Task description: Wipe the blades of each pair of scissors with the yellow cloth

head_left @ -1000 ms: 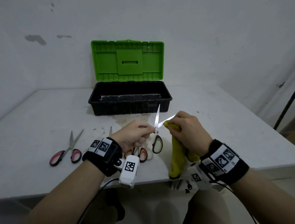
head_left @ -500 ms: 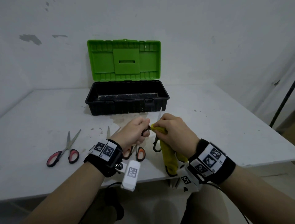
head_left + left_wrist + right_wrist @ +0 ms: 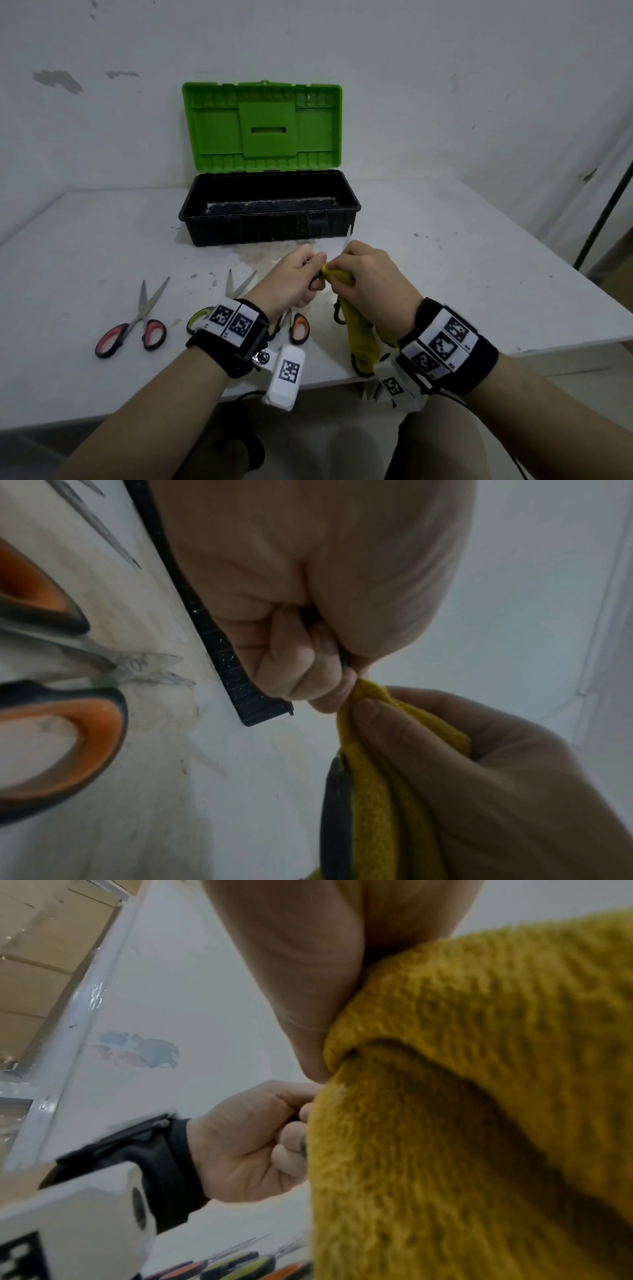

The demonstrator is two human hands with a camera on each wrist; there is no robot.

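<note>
Above the table's front middle, my left hand (image 3: 303, 272) grips one black handle loop of a pair of scissors. Only the blade tip (image 3: 348, 240) and the other loop (image 3: 339, 314) show. My right hand (image 3: 364, 275) pinches the yellow cloth (image 3: 359, 337) round the blades, right against my left fingers; the rest of the cloth hangs down. In the left wrist view my fist (image 3: 325, 610) meets the cloth (image 3: 377, 777), with the black handle (image 3: 335, 804) beside it. The cloth (image 3: 479, 1123) fills the right wrist view, next to my left hand (image 3: 246, 1145).
Three more pairs of scissors lie on the white table (image 3: 479, 274): red-handled (image 3: 132, 329) at the left, green-handled (image 3: 198, 317) partly under my left wrist, orange-handled (image 3: 299, 329) below my hands. An open black toolbox (image 3: 270, 222) with its green lid (image 3: 262, 126) raised stands behind.
The scissors were spread in a V with both blades showing. My right hand has slid the cloth down the blades to my left hand, and now only a blade tip shows.
</note>
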